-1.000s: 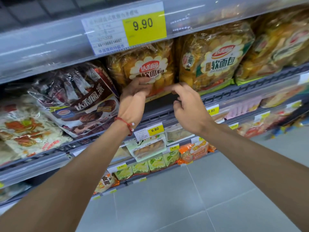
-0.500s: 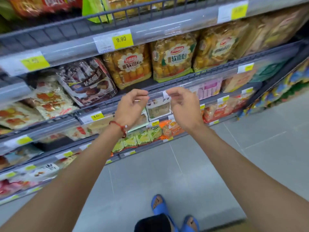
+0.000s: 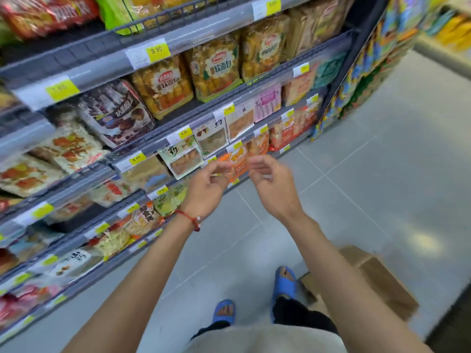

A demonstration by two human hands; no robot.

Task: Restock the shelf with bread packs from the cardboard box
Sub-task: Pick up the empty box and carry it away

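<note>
Yellow bread packs [image 3: 165,86] stand upright in a row on the grey shelf [image 3: 224,103], under a 9.90 price tag. More of the same packs [image 3: 216,70] continue to the right. My left hand [image 3: 206,186] and my right hand [image 3: 270,182] hover side by side in front of the lower shelves, away from the packs, fingers loosely curled and holding nothing. The cardboard box [image 3: 377,278] sits on the floor at the lower right, behind my right forearm; its inside is hidden.
Dark chocolate-cake packs [image 3: 117,113] sit left of the bread. Lower shelves hold small snack packs [image 3: 183,156] and price tags. The grey tile floor [image 3: 382,174] stretches to the right. My feet in blue sandals [image 3: 283,281] stand beside the box.
Both hands have drawn back and down from the bread pack on the shelf. The view has pulled away and tilted down, bringing my feet and the cardboard box into sight.
</note>
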